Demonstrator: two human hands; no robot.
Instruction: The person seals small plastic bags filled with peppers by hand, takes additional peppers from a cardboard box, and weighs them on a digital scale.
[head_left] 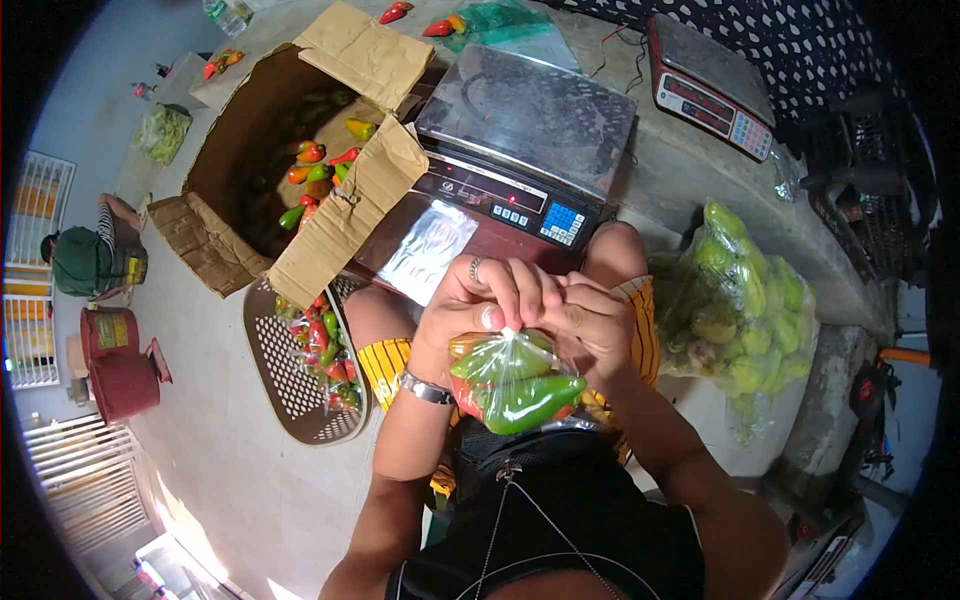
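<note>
A clear plastic bag of peppers (515, 390), green and red ones, hangs in front of my chest with its neck gathered tight at the top. My left hand (480, 300), with a ring and a metal wristband, is closed on the bag's twisted neck. Pressed close beside it, my right hand (595, 325) is closed too, its fingertips pinching at the same neck; the plastic between the fingers is mostly hidden. Just beyond my hands lies a stack of clear plastic bags (430, 245) on the front of a digital scale (525, 130).
An open cardboard box (225, 150) with loose peppers stands at left, above a perforated basket (280, 370) of peppers. Large bags of green produce (745, 320) sit at right. A second scale (710, 85) is at the back. Another person (85, 260) is at far left.
</note>
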